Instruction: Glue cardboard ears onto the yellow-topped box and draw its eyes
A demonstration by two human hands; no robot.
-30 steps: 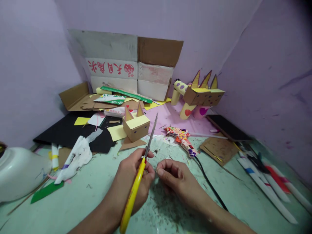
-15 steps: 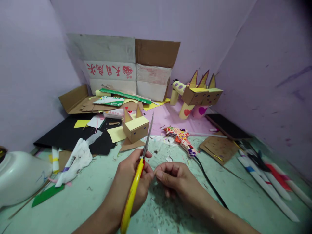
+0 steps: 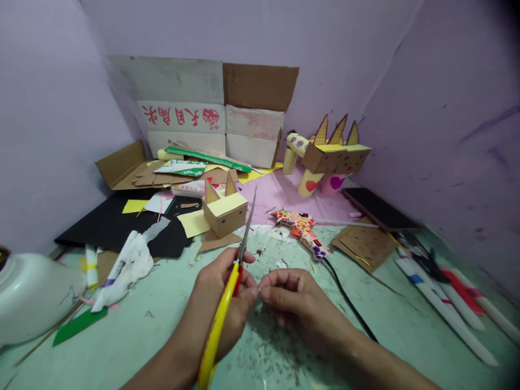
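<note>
My left hand is closed around a pair of scissors with yellow and red handles. The narrow blades point away from me, and one yellow handle reaches back over my wrist. Close beside it, my right hand has thumb and forefinger pinched together, nearly meeting my left fingertips. Whatever tiny thing lies in that pinch is too small to make out. Beyond the blades stands a small cardboard box head with a yellow top, two pointed ears and drawn eyes. A flower-patterned glue gun lies on the table past my right hand.
At the back right stand cardboard figures on paper-tube legs. A printed carton leans on the wall. Paper and cardboard scraps crowd the left, near a white rounded vessel. Markers lie right; the glue gun's black cord passes my right forearm.
Both hands keep nearly the same pose. My right hand has shifted very slightly, and the whole view has moved a little.
</note>
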